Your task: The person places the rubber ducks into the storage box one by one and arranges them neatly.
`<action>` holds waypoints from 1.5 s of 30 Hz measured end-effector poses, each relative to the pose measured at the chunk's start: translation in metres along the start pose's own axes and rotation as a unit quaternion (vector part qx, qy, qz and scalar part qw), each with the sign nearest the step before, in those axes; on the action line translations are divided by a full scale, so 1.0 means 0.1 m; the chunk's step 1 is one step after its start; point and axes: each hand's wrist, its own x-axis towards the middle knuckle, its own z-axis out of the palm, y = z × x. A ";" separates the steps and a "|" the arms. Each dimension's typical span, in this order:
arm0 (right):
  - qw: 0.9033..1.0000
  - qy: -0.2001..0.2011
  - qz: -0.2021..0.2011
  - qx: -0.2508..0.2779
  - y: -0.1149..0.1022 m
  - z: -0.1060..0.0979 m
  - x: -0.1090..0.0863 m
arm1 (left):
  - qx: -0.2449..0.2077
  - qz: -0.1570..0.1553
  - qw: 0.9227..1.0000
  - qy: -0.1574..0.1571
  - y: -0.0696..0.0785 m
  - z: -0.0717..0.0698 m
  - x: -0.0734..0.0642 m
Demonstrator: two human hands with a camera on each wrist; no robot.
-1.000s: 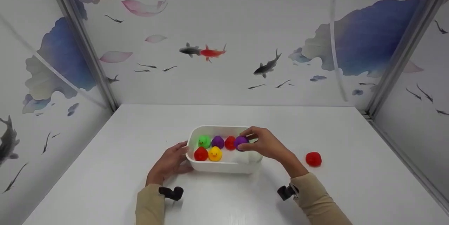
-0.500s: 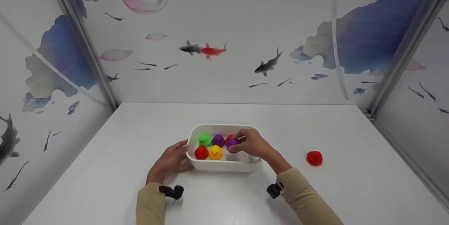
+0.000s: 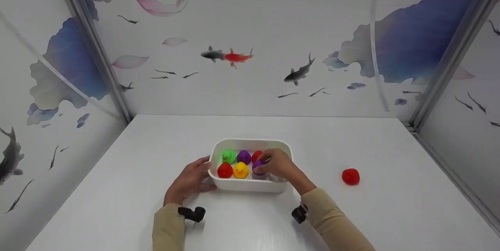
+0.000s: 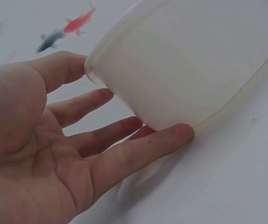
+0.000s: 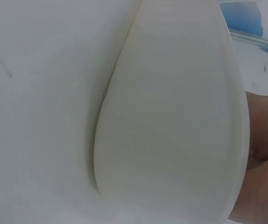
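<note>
In the head view, a white plastic box [image 3: 250,185] holds several small rubber ducks, among them a green duck [image 3: 228,157], a yellow duck [image 3: 240,170] and a red duck [image 3: 225,170]. My right hand [image 3: 278,164] reaches over its right side and pinches a purple duck [image 3: 258,167] low inside, by the front wall. At the left end, my left hand [image 3: 190,178] holds the box; the left wrist view shows one digit on the rim and other fingertips against the outer wall [image 4: 185,70]. In the right wrist view, the box wall hides the right fingertips.
Another red duck [image 3: 350,176] lies on the white table [image 3: 390,212], to the right of the box. Behind my right fingers are a second red duck [image 3: 256,156] and a bit of green, partly hidden. Printed wall panels [image 3: 250,98] enclose the table at the back and sides.
My right hand has moved left and down into the box with the purple duck, from over the right side to beside the yellow duck. The left hand and box have stayed in place.
</note>
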 end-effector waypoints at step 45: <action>0.998 0.042 -0.052 -0.004 0.00 -0.85 -0.62 | -0.008 0.005 1.000 -0.005 -0.02 -0.01 0.02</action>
